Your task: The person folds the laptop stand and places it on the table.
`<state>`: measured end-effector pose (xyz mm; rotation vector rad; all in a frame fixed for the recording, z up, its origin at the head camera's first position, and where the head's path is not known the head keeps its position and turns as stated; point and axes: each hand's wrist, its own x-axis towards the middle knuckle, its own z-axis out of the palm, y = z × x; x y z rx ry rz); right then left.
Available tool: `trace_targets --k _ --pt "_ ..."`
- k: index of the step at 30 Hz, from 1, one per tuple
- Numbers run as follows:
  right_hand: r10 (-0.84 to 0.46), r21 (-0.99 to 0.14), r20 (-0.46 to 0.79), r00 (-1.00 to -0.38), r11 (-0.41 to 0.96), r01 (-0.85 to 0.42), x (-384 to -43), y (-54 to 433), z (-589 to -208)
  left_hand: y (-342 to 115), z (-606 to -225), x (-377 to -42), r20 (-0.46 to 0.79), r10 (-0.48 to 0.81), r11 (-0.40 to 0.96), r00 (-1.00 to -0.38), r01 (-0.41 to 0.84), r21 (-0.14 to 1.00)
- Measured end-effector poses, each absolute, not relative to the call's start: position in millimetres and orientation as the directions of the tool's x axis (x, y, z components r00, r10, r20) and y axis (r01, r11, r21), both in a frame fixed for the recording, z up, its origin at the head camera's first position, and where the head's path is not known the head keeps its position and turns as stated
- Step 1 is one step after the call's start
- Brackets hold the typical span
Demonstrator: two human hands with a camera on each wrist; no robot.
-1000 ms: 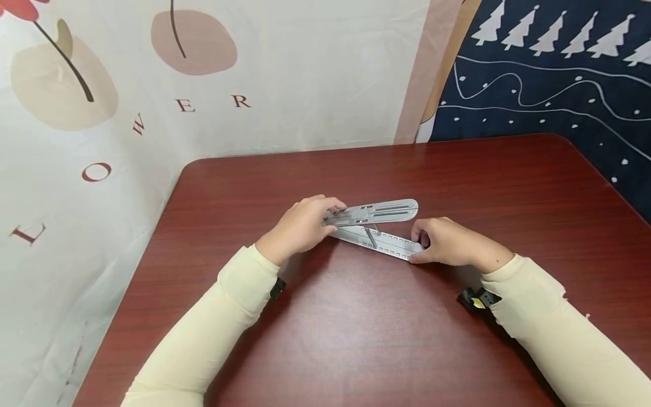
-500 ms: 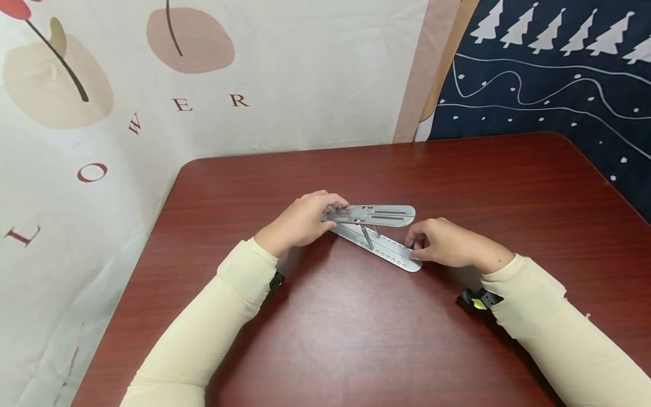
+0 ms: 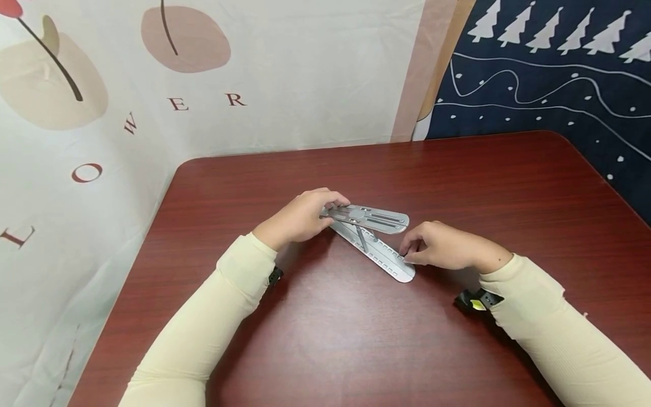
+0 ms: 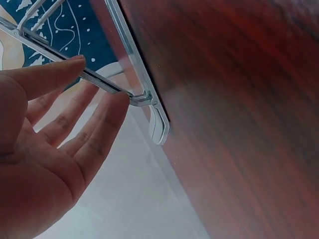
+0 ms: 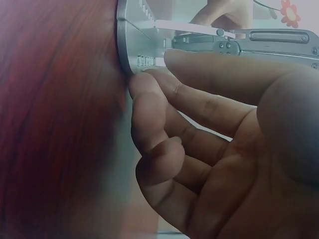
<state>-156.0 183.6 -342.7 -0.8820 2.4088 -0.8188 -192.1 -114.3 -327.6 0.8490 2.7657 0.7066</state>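
A silver folding laptop stand (image 3: 378, 217) sits mid-table, its slotted upper plate propped above the notched base (image 3: 389, 263) by thin struts. My left hand (image 3: 304, 217) grips the upper plate near the hinge end; in the left wrist view, thumb and fingertips (image 4: 119, 99) lie on opposite edges of that plate. At the base's free right end, my right hand (image 3: 442, 246) has curled fingers, with thumb and index finger pinching at the base's edge. The right wrist view shows the thumb (image 5: 199, 69) over the notched face of the base (image 5: 137, 40) and the other fingers tucked inward.
The stand rests on a reddish-brown wooden table (image 3: 325, 328). Behind it hang a white printed cloth (image 3: 305, 85) and a dark blue cloth with white trees (image 3: 539, 85). Each forearm wears a dark wrist strap under a cream sleeve (image 3: 244, 277).
The stand has turned, its right end swinging toward me. The upper plate's free end also moved down and slightly left. My right hand shifted a little left along the base; my left hand barely moved.
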Motion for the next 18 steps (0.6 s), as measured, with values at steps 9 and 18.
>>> trace_targets --k 9,18 --pt "-0.735 -0.705 -0.201 -0.648 0.567 -0.425 -154 183 -344 -111 -331 -202 -0.012 0.603 0.695 -0.798 0.518 0.498" --pt "-0.772 -0.744 -0.181 -0.609 0.512 -0.429 -153 182 -346 -106 -330 -207 0.006 0.62 0.677 -0.784 0.539 0.501"
